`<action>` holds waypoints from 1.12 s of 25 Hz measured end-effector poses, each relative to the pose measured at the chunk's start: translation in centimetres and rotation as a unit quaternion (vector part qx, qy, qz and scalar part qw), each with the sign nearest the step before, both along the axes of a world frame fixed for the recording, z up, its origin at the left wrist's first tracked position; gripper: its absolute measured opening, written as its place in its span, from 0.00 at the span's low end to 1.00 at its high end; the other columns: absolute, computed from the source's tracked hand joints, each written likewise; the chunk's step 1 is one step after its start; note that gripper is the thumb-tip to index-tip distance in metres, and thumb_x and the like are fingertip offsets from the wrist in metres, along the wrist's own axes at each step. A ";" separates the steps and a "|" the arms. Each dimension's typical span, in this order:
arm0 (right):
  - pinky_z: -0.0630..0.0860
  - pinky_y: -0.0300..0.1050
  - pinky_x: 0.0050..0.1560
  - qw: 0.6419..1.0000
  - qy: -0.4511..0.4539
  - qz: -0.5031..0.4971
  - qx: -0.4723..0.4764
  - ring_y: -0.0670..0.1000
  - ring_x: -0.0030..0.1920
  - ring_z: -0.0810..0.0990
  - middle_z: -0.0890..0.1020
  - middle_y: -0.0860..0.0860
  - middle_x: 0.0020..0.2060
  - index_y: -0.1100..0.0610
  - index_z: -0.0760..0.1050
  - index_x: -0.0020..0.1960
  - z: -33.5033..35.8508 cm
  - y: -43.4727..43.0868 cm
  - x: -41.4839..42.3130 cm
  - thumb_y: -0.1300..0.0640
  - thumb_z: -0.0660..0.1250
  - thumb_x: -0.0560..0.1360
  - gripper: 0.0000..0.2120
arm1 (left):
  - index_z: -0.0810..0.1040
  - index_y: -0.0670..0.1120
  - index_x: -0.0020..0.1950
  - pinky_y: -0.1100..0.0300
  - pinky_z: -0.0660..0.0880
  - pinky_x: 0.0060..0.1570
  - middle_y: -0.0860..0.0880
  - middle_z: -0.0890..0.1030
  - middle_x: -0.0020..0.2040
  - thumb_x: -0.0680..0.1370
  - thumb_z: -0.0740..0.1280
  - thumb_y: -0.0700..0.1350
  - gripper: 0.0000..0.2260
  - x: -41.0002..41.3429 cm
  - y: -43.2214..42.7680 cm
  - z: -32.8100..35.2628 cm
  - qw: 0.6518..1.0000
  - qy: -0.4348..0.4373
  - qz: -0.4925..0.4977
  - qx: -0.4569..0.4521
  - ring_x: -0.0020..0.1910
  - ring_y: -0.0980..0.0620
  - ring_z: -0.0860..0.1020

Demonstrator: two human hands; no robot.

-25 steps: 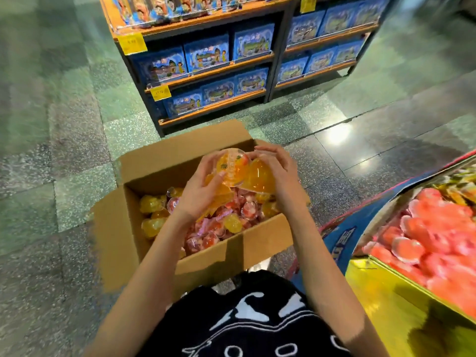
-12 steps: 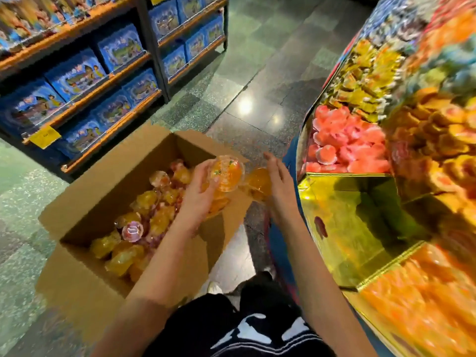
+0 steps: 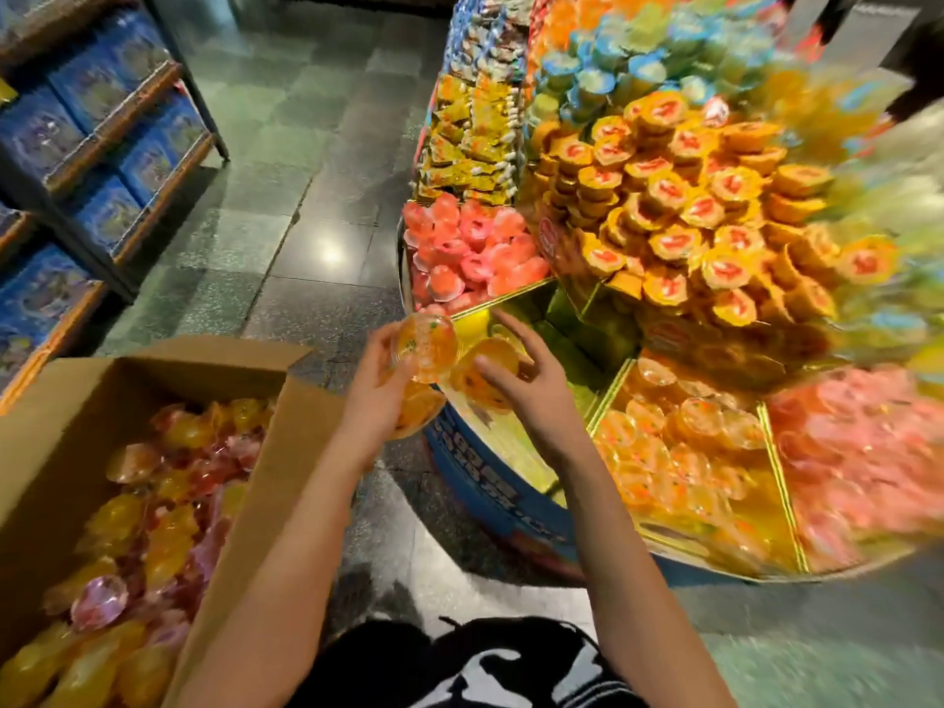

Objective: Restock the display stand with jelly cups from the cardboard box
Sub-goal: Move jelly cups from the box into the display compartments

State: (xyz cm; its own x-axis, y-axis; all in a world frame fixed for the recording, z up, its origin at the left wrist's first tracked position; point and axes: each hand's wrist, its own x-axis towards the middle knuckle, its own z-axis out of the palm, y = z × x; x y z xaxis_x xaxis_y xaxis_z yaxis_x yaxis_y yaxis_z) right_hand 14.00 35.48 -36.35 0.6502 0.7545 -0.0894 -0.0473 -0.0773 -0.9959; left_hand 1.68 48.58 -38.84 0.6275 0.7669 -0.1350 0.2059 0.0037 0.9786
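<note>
One big display stand [image 3: 490,482]: it is round, and gold walls cut it into bins. It is right of the box, with a strip of floor between them. Stand close to its blue side so the reach is short.
Cardboard box [image 3: 66,416]: it is open on the floor at the left. Lots of jelly cups [image 3: 117,518] lie inside, yellow, orange and pink. That is a good spot for it, because each trip to the stand is short.
Gold bin [image 3: 577,344]: this one shows its shiny floor. It sits between the pink cups [image 3: 470,252] and the orange pile [image 3: 679,452]. Both hands are over its near corner, so I think the load goes here. Fill from the back toward the front.
Left hand [image 3: 378,406]: its fingers curl round a stack [image 3: 421,403] of orange cups. It looks like two or three, but the blur makes the count hard to tell. Put these down one by one, not in a dump.
Right hand [image 3: 516,385]: its fingers curl over a lone cup [image 3: 485,367], just beside the stack. This cup is nearest the bin, so it should go in first.
Top cup [image 3: 424,344]: it is tilted, with its lid toward us. Lay each cup flat, lid up, and set it down softly so no lid pops.
</note>
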 end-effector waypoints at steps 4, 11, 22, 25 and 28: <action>0.78 0.34 0.48 0.997 0.036 -0.065 -0.015 0.36 0.51 0.80 0.78 0.40 0.55 0.52 0.78 0.63 -0.1 -7.6 3.8 0.53 0.73 0.72 0.19 | 0.67 0.58 0.65 0.51 0.75 0.61 0.49 0.72 0.69 0.83 0.61 0.43 0.14 5.1 -6.6 -0.1 0.999 -0.013 -0.049 0.003 0.63 0.50 0.74; 0.75 0.50 0.64 0.997 0.001 -0.039 -0.074 0.45 0.63 0.75 0.73 0.43 0.65 0.44 0.72 0.68 -1.1 -19.4 10.0 0.48 0.79 0.66 0.33 | 0.67 0.52 0.66 0.73 0.74 0.40 0.50 0.72 0.64 0.83 0.60 0.39 0.13 12.4 -16.9 -1.2 0.994 -0.021 -0.108 -0.006 0.58 0.53 0.75; 0.72 0.27 0.44 0.978 -0.018 -0.161 -0.128 0.38 0.54 0.73 0.74 0.40 0.56 0.49 0.72 0.60 -4.2 -24.4 14.1 0.48 0.75 0.71 0.21 | 0.68 0.51 0.71 0.45 0.72 0.66 0.53 0.72 0.69 0.82 0.62 0.43 0.17 18.0 -19.6 -3.7 0.981 0.033 -0.191 0.003 0.67 0.51 0.72; 0.73 0.36 0.56 0.974 -0.036 -0.164 -0.155 0.46 0.63 0.72 0.74 0.48 0.63 0.49 0.73 0.63 -5.5 -23.8 15.7 0.47 0.73 0.73 0.21 | 0.68 0.50 0.72 0.44 0.71 0.66 0.56 0.72 0.67 0.83 0.61 0.43 0.17 20.4 -18.9 -4.4 0.977 0.047 -0.209 -0.017 0.66 0.53 0.72; 0.75 0.32 0.54 0.978 -0.002 -0.158 -0.136 0.37 0.59 0.73 0.72 0.42 0.61 0.50 0.68 0.69 -6.6 -22.9 17.5 0.54 0.69 0.77 0.22 | 0.69 0.52 0.70 0.44 0.72 0.66 0.58 0.73 0.64 0.83 0.62 0.44 0.16 23.3 -17.8 -5.5 0.970 0.057 -0.235 -0.034 0.65 0.53 0.72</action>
